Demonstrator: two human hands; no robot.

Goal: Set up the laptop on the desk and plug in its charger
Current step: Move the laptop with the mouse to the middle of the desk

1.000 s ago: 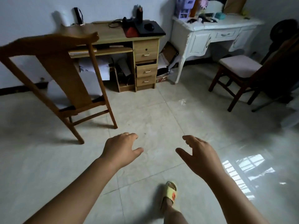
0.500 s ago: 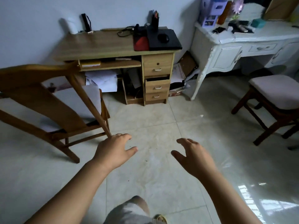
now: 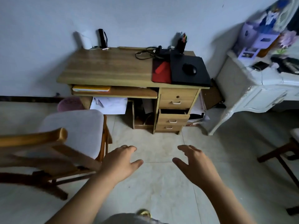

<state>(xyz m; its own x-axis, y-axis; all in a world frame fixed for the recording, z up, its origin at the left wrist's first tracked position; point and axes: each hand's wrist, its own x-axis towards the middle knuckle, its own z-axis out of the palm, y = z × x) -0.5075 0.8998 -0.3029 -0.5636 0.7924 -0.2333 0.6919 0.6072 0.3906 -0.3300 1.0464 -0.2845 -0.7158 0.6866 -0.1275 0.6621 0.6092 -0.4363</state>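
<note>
A wooden desk (image 3: pixel 106 68) stands against the wall ahead. On its right end lies a closed black laptop (image 3: pixel 189 75) with a black mouse (image 3: pixel 189 68) on top, beside a red case (image 3: pixel 161 71). A black charger with a tangled cable (image 3: pixel 152 53) rests behind them. My left hand (image 3: pixel 120 160) and my right hand (image 3: pixel 194 162) hover over the floor in front of the desk, both empty with fingers spread.
A wooden chair with a grey cushion (image 3: pixel 71 126) stands left of me, close to my left hand. A white dresser (image 3: pixel 258 88) with clutter is at the right, and another chair (image 3: pixel 291 149) at the right edge. A pen holder (image 3: pixel 181 42) sits at the desk's back.
I have walked closer to the desk, which now fills the middle of the view. The wooden chair has slid left and nearer. Both hands stay raised and empty.
</note>
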